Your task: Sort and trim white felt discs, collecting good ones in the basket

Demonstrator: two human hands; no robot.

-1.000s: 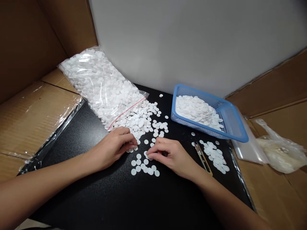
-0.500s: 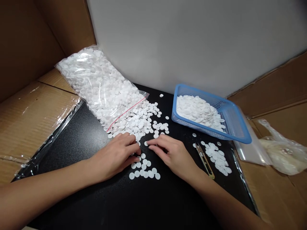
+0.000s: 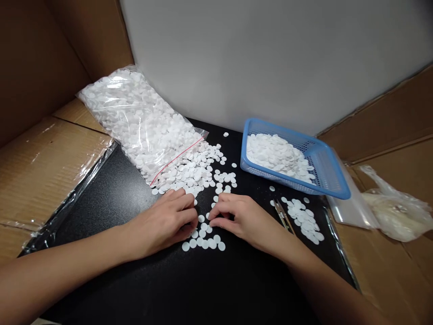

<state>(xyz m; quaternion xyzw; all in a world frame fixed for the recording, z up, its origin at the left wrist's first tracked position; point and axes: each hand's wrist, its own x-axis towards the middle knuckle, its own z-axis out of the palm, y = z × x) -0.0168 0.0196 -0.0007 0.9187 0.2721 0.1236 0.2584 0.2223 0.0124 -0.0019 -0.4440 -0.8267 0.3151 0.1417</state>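
Small flat white discs [image 3: 205,244] lie scattered on the black table, some in a loose row and small cluster between my hands. My left hand [image 3: 169,216] rests on the table left of this cluster, fingers curled inward; its fingertips are turned away, and I cannot see what they hold. From the right, my right hand [image 3: 237,216] pinches with thumb and forefinger at the edge of a single white disc [image 3: 207,216], which lies on the table. Beyond my hands, a clear zip bag [image 3: 135,117] full of discs lies tilted, with discs spilling from its red-lined mouth.
A blue plastic basket [image 3: 297,182] holding a heap of discs stands at the back right. Near my right wrist are thread snips [image 3: 282,214] and another pile of discs [image 3: 304,221]. Clear plastic bags [image 3: 395,212] lie at the far right. Cardboard [image 3: 43,162] and a grey wall [image 3: 270,58] enclose the table.
My right hand has moved slightly toward me, bringing a disc down to the cluster. My left hand has barely moved. The view has shifted a little.
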